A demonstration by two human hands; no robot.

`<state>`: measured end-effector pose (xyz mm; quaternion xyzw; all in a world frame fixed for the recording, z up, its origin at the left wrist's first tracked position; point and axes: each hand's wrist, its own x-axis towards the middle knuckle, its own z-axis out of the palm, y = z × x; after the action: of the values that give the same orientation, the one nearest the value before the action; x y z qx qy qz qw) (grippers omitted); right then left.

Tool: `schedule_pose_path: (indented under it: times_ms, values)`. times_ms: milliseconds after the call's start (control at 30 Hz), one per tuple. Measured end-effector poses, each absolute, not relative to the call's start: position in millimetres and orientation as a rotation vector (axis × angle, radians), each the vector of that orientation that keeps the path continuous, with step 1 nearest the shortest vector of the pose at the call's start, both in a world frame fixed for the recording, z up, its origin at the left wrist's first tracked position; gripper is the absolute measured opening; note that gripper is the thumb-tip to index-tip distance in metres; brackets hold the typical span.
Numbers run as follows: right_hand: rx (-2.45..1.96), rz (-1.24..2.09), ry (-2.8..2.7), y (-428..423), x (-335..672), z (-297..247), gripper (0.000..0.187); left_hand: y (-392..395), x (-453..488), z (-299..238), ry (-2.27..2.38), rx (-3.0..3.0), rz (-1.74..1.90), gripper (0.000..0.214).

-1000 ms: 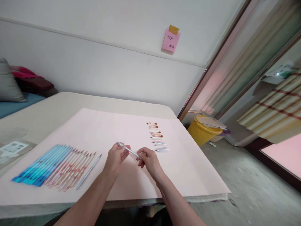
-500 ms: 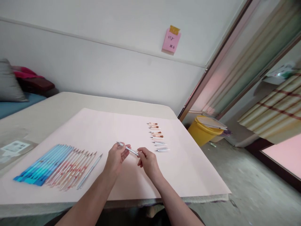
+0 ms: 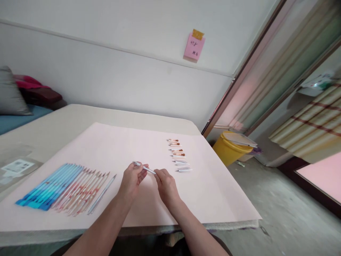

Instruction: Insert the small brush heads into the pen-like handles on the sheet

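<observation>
Pink sheet (image 3: pixel 128 144) free far-centre; pen row (image 3: pixel 66 187) blocks left, pen parts (image 3: pixel 179 154) right.

1 camera supplies the whole view, worn on the person's head and facing forward and down. The forearms (image 3: pixel 106 217) rise from the bottom edge, so the lens sits above and behind the left hand (image 3: pixel 130 177) and right hand (image 3: pixel 168 185), which are near it, just below mid-frame. The bench (image 3: pixel 128 113) spreads over the lower half, seen at a slant from its near edge. Farther off, the wall (image 3: pixel 106 64) fills the upper left and upper middle, while the floor (image 3: pixel 282 206) takes the lower right.
</observation>
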<state>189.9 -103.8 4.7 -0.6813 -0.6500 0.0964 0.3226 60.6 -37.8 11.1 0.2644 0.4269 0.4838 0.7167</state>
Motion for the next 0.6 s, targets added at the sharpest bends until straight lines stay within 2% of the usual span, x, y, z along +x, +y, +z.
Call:
schedule_pose_path:
  times_ms: [500, 600]
  values:
    - [-2.116, -0.135, -1.921, -106.5, 182.5, 4.3, 0.006, -37.4, 61.3, 7.8, 0.929, 0.611, 1.06, 0.015]
    - [-2.083, -0.112, -1.942, -105.5, 183.4, 3.5, 0.01, -37.3, 61.3, 7.7, 0.937, 0.618, 1.053, 0.015]
